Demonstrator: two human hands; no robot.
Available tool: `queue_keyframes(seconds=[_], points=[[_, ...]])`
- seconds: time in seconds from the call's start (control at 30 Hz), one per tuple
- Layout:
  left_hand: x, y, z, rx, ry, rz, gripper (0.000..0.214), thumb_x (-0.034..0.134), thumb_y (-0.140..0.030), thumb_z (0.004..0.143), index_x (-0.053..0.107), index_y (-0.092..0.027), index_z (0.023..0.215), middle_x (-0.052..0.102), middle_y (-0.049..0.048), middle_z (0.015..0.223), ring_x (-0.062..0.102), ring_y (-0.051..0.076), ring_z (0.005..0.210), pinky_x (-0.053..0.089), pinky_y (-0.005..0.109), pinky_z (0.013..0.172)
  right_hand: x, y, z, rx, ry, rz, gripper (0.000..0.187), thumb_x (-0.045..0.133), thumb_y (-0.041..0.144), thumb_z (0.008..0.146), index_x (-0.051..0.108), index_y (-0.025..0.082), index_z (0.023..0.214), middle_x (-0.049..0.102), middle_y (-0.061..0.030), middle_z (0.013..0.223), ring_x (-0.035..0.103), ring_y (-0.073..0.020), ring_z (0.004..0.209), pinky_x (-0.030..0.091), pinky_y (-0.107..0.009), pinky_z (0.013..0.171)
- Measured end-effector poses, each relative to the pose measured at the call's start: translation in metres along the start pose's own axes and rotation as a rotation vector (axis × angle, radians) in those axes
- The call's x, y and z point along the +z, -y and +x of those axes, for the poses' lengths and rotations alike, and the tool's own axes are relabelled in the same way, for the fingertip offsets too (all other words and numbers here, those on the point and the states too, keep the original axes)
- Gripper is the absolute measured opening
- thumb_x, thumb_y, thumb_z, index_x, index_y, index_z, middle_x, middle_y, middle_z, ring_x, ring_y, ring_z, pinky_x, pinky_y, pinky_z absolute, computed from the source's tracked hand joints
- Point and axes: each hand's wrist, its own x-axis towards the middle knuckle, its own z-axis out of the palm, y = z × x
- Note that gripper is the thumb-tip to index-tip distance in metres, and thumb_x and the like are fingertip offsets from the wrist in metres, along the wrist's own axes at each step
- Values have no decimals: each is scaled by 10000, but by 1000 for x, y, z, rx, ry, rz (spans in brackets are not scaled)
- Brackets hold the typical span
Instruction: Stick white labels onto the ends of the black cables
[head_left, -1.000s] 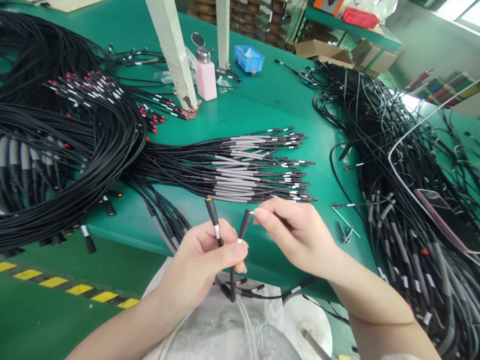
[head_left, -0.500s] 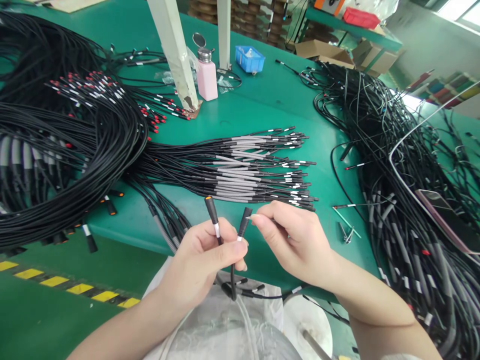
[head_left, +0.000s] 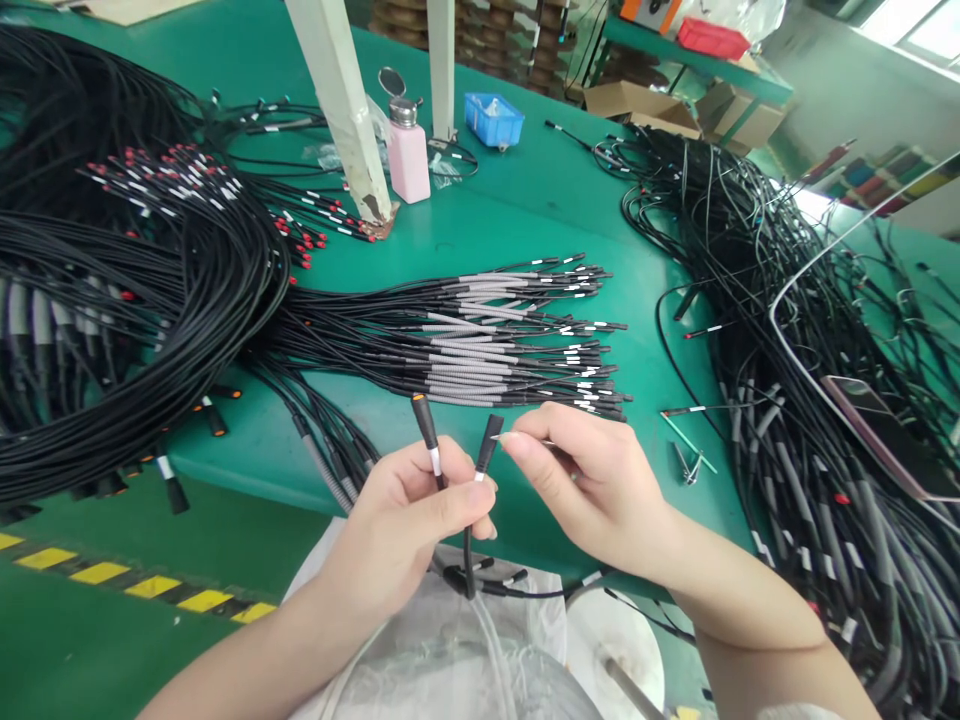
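My left hand [head_left: 409, 520] is closed on two black cable ends, both pointing up. One is a cable connector with an orange face [head_left: 423, 420] and a white band below it. The other is a ribbed black cable connector [head_left: 490, 440], pinched between thumb and fingers. My right hand [head_left: 585, 480] is closed in a pinch on a thin pointed metal tool [head_left: 497, 437]; most of it is hidden in the fingers. Its tip touches or nearly touches the side of the ribbed connector. Beyond the hands, a row of black cables with grey corrugated sleeves [head_left: 472, 370] lies on the green table.
A large coil of black cables [head_left: 247, 330] lies at left, and another cable heap [head_left: 720, 230] at right with a phone [head_left: 885, 430] on it. White posts, a pink pump bottle [head_left: 409, 165] and a blue bin [head_left: 493, 120] stand behind. Small snips [head_left: 688, 465] lie at right.
The view has shifted slightly. Both hands keep their hold and stay almost in place, with the metal tip still at the ribbed connector.
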Motion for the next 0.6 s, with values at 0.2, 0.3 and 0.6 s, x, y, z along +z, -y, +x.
queue_keyframes(seconds=[0.2,0.3,0.6], points=[[1,-1,5,-15,26,11,267,852,-238,685,605,-194,594,603,-45,521,552,106,513,426,232,565,2,3,-3,-40,-19,-86,206,542,233,1016,609,187,827,629,6,666,511,-99,556,405,-226,527],[-1,-2,6,-14,52,32,267,849,-253,693,608,-196,594,612,-36,512,543,110,512,421,234,561,3,7,-4,-24,-31,-110,211,535,231,1017,611,186,825,633,7,669,506,-96,551,406,-227,526],[-2,-2,8,-91,94,39,292,870,-266,693,603,-198,596,582,-43,514,541,107,550,405,203,568,24,11,-32,304,-308,82,166,539,284,1005,623,196,893,611,25,675,496,-95,539,409,-223,500]])
